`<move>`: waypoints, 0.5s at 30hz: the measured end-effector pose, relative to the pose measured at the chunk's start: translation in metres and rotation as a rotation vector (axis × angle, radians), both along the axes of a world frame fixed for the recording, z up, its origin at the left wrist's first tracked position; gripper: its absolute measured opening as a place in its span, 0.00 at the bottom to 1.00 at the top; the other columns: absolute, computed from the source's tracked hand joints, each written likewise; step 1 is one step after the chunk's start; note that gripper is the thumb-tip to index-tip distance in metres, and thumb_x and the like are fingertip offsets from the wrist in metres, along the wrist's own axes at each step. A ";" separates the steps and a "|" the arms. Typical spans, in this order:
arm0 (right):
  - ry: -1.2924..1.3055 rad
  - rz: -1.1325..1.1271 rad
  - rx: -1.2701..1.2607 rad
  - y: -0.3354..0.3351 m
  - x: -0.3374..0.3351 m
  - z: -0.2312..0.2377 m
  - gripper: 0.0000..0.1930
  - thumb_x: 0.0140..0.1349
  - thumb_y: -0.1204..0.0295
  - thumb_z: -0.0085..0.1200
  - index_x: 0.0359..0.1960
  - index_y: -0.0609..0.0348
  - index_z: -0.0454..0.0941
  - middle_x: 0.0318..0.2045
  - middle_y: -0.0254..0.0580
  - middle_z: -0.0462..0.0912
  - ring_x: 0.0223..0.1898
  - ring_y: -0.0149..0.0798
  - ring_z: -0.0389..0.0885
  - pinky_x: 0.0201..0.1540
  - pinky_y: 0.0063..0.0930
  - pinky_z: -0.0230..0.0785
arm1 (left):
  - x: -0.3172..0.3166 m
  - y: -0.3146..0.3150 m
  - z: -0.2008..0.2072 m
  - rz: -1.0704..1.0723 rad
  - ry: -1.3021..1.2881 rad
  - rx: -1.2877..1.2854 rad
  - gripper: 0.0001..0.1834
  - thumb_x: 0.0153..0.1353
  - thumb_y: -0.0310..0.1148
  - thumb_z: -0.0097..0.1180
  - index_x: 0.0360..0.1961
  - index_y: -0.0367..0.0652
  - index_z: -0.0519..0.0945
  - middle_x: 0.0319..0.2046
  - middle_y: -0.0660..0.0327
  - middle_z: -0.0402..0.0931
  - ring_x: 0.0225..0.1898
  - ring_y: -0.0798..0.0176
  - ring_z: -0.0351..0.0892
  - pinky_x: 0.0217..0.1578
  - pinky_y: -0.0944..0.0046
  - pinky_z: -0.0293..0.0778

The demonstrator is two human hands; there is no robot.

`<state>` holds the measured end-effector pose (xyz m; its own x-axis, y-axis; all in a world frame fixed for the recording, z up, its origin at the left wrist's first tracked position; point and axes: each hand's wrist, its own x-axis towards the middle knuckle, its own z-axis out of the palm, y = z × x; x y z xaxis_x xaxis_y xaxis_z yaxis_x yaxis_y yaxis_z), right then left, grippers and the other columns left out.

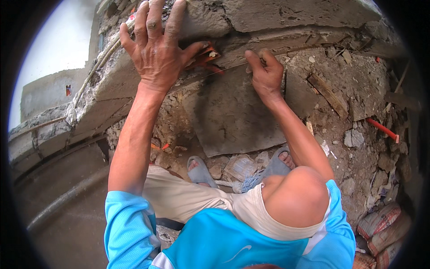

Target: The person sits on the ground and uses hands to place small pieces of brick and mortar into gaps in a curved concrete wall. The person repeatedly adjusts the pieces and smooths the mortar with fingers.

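Note:
My left hand [156, 58] is spread, its fingers reaching up over the rough concrete beam [118, 80]. Its thumb points right, beside an orange-red piece [210, 54] wedged under the upper ledge; whether the two touch I cannot tell. To the right, my right hand [267, 74] is closed, thumb and forefinger pinched together at the end of a thin line [230, 68]. This line, string or wire, runs left along the lower edge of the beam toward my left wrist. Below both hands lies a flat grey slab [237, 116].
Rubble and soil cover the ground around my sandals [275, 165]. At the right are a wooden offcut [329, 95], a red pipe [382, 129] and stacked sacks [380, 220]. A tangled blue-white cord [247, 183] lies between my feet. Beyond the beam at left, the ground drops to a lower level.

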<state>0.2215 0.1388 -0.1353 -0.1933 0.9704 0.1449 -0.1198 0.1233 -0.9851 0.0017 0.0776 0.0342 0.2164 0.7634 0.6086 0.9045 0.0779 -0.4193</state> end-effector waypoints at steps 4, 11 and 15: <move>0.005 0.129 -0.146 -0.014 -0.002 0.022 0.20 0.76 0.64 0.70 0.28 0.57 0.75 0.24 0.25 0.74 0.28 0.22 0.76 0.34 0.25 0.71 | -0.004 0.002 -0.003 0.062 0.079 -0.010 0.56 0.51 0.65 0.78 0.79 0.54 0.74 0.81 0.52 0.65 0.82 0.44 0.62 0.80 0.30 0.48; 0.063 0.211 -0.159 -0.021 -0.001 0.038 0.17 0.76 0.61 0.70 0.32 0.57 0.81 0.24 0.28 0.79 0.28 0.23 0.77 0.34 0.25 0.71 | -0.005 -0.002 -0.006 -0.004 -0.036 -0.004 0.59 0.51 0.71 0.78 0.81 0.61 0.70 0.79 0.59 0.67 0.82 0.47 0.60 0.81 0.34 0.47; 0.070 0.176 -0.168 -0.012 0.007 0.023 0.15 0.75 0.60 0.70 0.35 0.58 0.84 0.24 0.27 0.79 0.28 0.23 0.77 0.33 0.28 0.71 | -0.018 -0.011 -0.025 0.016 -0.047 0.004 0.63 0.46 0.77 0.78 0.81 0.68 0.68 0.80 0.64 0.65 0.84 0.50 0.54 0.82 0.35 0.40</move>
